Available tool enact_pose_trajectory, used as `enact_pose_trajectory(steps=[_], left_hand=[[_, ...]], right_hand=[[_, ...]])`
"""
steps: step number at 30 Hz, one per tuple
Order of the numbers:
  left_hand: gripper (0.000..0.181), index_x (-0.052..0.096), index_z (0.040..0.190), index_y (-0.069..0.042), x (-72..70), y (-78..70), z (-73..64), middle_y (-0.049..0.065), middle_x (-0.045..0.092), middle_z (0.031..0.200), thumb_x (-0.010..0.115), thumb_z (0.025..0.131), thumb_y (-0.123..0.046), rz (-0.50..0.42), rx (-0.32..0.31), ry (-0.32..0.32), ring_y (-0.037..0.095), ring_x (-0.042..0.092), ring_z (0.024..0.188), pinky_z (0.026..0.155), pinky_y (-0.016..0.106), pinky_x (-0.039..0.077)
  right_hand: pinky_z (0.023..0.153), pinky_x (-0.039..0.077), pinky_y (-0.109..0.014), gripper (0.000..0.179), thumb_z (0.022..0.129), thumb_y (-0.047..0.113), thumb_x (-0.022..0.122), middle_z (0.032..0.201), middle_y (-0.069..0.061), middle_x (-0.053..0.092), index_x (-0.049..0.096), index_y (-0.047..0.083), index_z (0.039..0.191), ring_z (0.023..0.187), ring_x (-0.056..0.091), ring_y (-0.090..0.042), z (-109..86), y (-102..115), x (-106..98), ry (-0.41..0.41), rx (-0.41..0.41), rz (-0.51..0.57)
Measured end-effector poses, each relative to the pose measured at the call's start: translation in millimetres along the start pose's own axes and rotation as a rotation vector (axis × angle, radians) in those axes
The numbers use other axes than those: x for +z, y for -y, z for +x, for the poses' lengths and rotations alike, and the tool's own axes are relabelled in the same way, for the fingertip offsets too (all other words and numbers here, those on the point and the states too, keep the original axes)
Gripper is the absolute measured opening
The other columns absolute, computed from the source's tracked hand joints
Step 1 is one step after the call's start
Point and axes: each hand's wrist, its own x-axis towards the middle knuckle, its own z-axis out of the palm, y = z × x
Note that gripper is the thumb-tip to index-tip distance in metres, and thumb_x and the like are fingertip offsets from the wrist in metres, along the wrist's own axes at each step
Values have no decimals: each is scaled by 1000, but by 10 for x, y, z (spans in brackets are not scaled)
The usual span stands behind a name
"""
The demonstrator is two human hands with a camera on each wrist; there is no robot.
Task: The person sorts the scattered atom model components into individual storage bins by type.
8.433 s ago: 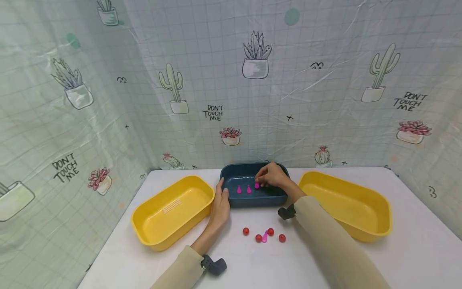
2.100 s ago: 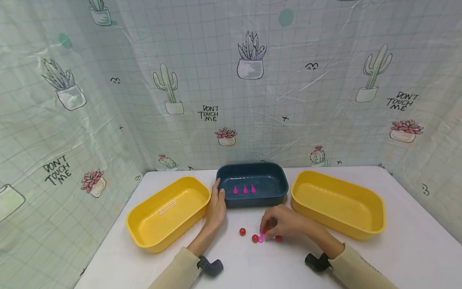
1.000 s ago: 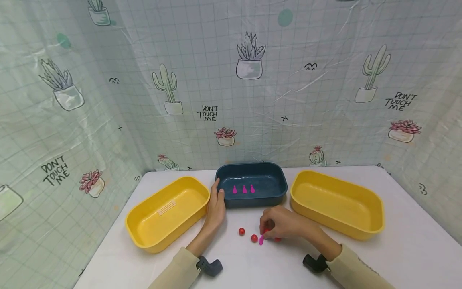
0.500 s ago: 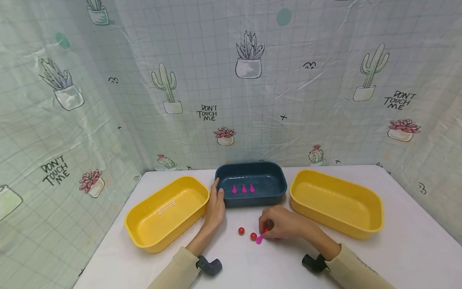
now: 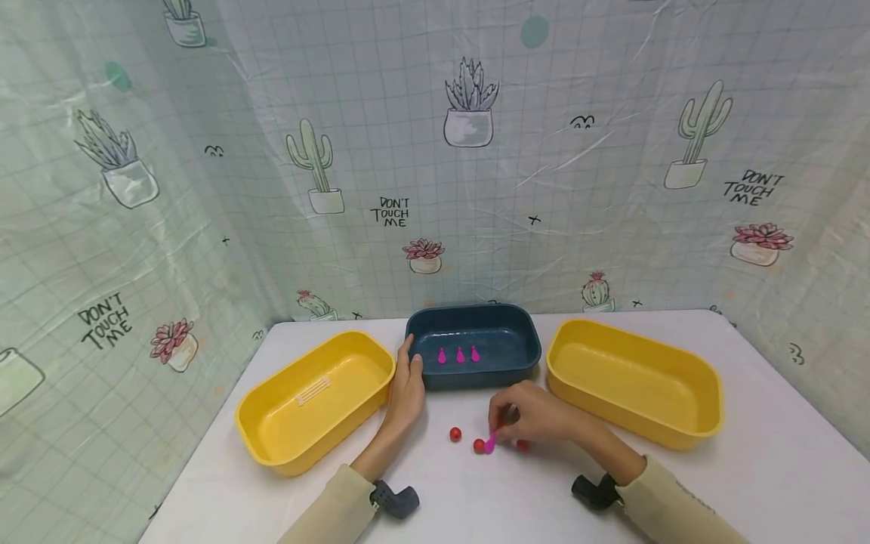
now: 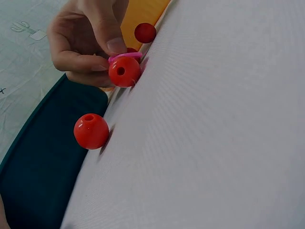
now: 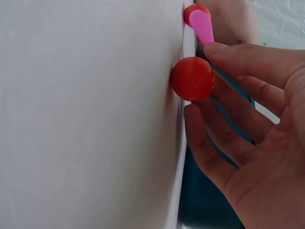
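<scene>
- Apparently the step in hand is picking up the small pink teardrop-shaped piece, just beside a round red drilled bead over the white table.
- The right hand pinches it; the next move likely calls for lifting without nudging the bead.
- The left hand, fingers straight, rests against the glossy dark-blue rectangular tray, where three pink teardrops lie in a row.

Soft glare streaks the bright head view's backdrop; 2 wrist views look dimmer, perhaps slightly blurred.
</scene>
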Motion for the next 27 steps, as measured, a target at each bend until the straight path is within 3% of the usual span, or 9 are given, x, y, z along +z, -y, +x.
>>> enact_pose_trajectory(steps=[10,17,27], left_hand=[[52,27,164,-20,13,-6,3,7,24,173,34,113,-26,0,1,-1,31,25,159,129,56,20],[52,26,164,-22,10,-10,-7,7,24,173,33,113,-30,9,-7,1,31,24,159,129,56,20],[52,26,164,-21,11,-8,-7,7,24,173,33,113,-29,15,-9,-5,31,24,159,129,56,20]], right_hand=[[79,58,-18,6,90,13,80,86,13,73,77,18,93,84,65,-5,2,18,-32,-32,33,74],[78,58,-19,5,92,17,79,90,12,74,80,16,97,84,64,-2,-24,11,-59,-74,-16,79],[80,57,-20,8,94,15,74,92,5,75,77,11,101,83,64,-6,-57,50,-125,-48,-41,160]])
